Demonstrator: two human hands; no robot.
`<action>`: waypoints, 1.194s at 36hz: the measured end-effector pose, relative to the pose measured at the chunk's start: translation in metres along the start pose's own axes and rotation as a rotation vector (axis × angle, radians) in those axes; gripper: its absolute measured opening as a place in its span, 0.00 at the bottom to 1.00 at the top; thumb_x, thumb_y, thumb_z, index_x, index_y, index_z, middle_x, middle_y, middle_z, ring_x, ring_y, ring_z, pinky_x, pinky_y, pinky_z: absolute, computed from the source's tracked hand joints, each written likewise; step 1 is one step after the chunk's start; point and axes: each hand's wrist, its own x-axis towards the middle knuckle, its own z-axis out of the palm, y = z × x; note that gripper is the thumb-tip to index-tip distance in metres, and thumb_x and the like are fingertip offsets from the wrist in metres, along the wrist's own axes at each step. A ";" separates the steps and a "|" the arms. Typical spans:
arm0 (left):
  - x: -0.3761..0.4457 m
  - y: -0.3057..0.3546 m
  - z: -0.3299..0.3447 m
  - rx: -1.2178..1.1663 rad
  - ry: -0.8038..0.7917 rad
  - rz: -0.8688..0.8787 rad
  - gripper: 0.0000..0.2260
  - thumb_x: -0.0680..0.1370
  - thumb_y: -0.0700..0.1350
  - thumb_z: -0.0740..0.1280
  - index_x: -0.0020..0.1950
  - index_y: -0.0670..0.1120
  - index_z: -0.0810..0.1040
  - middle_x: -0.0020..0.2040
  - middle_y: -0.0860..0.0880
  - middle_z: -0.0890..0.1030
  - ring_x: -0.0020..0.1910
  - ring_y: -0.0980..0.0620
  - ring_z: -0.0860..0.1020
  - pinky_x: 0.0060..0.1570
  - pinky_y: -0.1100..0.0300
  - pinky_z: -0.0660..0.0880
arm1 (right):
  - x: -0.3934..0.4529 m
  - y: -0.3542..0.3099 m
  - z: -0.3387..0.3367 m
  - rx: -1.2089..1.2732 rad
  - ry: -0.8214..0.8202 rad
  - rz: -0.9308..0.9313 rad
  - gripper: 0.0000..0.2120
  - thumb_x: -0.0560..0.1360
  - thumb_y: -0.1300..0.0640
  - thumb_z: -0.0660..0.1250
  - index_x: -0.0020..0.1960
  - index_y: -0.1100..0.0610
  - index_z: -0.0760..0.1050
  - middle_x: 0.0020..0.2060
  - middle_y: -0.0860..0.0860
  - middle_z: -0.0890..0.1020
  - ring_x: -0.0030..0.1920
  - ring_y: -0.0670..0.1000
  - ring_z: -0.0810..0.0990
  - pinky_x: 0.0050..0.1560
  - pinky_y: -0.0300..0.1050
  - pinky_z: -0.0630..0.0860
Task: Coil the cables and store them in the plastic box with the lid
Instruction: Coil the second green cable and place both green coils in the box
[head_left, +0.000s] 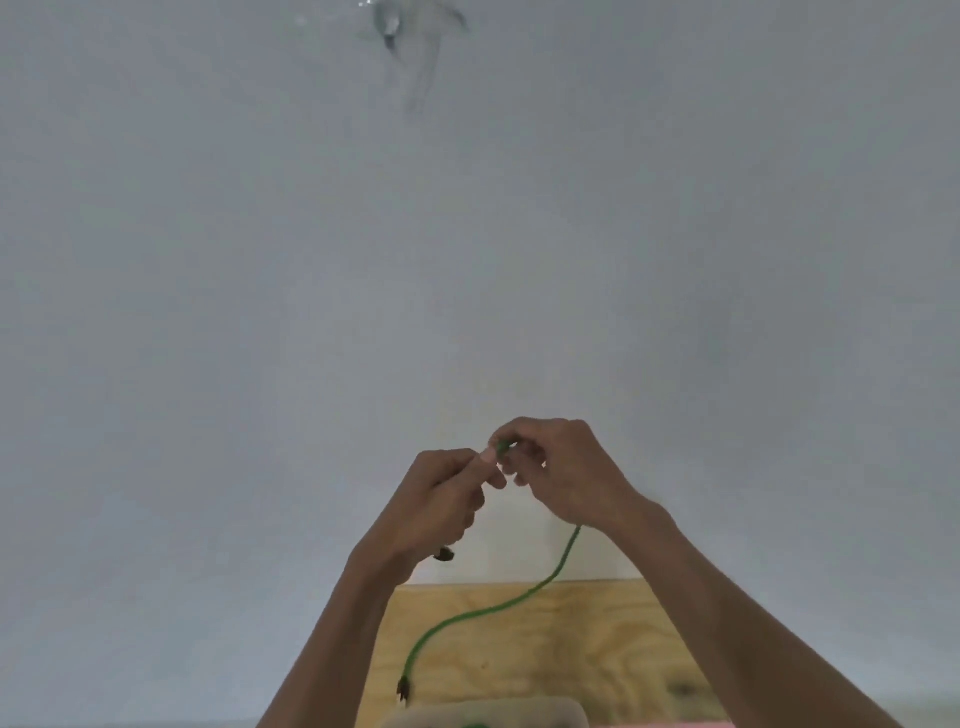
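A green cable (524, 597) is held up in front of a pale wall. My right hand (561, 473) pinches it near the top, and the cable runs down below that hand in a curve, ending in a dark plug (404, 690) that hangs free. My left hand (441, 504) is curled right beside the right one, fingertips meeting at the cable, and a dark connector (445, 555) sticks out under its palm. A pale rounded rim, perhaps the plastic box (493, 709), shows at the bottom edge; its lid is out of view.
A plywood tabletop (597, 644) lies below the hands against the wall. A pink strip (649, 724) shows at the bottom right edge. High on the wall is a blurred grey fixture (395, 26).
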 end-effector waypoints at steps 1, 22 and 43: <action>0.000 0.000 0.002 -0.008 -0.020 -0.002 0.19 0.82 0.55 0.63 0.43 0.40 0.81 0.27 0.51 0.67 0.25 0.53 0.63 0.29 0.59 0.61 | 0.002 0.004 -0.011 0.033 0.029 0.019 0.10 0.79 0.62 0.63 0.53 0.52 0.82 0.38 0.49 0.85 0.35 0.40 0.82 0.36 0.31 0.75; 0.019 0.082 0.086 -0.791 -0.121 0.197 0.12 0.82 0.42 0.61 0.58 0.37 0.78 0.31 0.48 0.66 0.26 0.54 0.66 0.32 0.59 0.68 | 0.012 0.016 -0.040 -0.008 -0.033 -0.158 0.15 0.82 0.66 0.56 0.43 0.50 0.70 0.26 0.43 0.76 0.24 0.35 0.75 0.31 0.29 0.71; 0.079 0.097 0.055 -0.309 0.281 0.377 0.09 0.83 0.43 0.63 0.58 0.50 0.83 0.38 0.47 0.81 0.32 0.52 0.72 0.35 0.60 0.73 | -0.002 0.019 -0.019 0.495 0.087 0.002 0.09 0.81 0.51 0.63 0.48 0.49 0.82 0.31 0.48 0.80 0.26 0.45 0.72 0.31 0.37 0.71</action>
